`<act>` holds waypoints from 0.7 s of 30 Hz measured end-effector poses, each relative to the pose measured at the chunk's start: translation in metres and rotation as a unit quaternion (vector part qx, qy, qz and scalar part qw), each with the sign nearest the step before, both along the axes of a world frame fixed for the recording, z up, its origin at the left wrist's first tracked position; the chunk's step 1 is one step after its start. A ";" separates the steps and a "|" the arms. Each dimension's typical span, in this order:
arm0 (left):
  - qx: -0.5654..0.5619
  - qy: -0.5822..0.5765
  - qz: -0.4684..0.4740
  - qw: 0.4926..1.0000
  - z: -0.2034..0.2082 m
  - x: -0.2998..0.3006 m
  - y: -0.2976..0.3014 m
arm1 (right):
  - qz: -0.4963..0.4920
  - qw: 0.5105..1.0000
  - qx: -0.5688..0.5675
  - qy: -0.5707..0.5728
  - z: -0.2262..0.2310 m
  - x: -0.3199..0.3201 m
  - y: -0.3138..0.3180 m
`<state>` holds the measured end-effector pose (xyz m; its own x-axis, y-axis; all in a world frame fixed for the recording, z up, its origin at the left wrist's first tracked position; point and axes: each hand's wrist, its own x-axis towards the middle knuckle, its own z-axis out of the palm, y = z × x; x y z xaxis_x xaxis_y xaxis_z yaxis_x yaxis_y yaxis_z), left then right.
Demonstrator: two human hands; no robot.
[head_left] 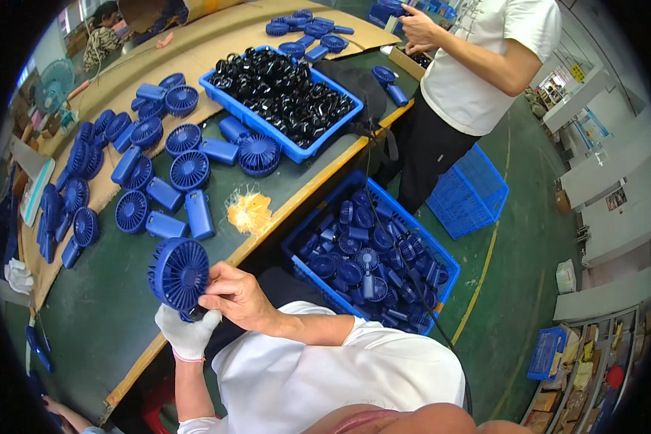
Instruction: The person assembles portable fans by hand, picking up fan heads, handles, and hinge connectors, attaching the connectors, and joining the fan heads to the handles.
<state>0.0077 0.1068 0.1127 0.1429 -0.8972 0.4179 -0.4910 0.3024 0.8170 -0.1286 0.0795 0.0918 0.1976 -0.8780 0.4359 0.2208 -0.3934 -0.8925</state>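
- So, white-gloved left hand (188, 333): fingers clamped on a round-headed blue plastic fan (181, 273)
- bare right hand (244, 298): thumb and fingers drawn together at its lower rim

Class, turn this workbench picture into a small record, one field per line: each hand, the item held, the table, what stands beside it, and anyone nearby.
Left hand: in a white glove, gripping the held fan from below
Right hand: bare, fingertips at the fan's lower edge
Held fan: blue, round slatted head
Table: green top, scattered blue fans, partly on brown cardboard
Tray: blue, heaped with shiny black parts
Beside table: blue crate filled with fans
Nearby: person standing, white top, dark trousers
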 end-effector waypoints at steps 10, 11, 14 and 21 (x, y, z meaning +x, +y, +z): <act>0.165 0.202 0.075 0.962 -0.013 0.005 -0.019 | -0.319 0.910 0.205 0.167 -0.112 -0.129 0.013; 0.140 0.209 0.053 0.966 -0.015 0.011 -0.020 | -0.361 0.886 0.194 0.219 -0.121 -0.156 0.021; 0.141 0.276 0.025 0.951 -0.017 0.010 -0.020 | -0.482 0.762 0.262 0.344 -0.196 -0.252 0.055; 0.195 0.357 -0.086 0.909 -0.058 0.021 -0.038 | -0.559 0.616 0.365 0.418 -0.275 -0.353 0.079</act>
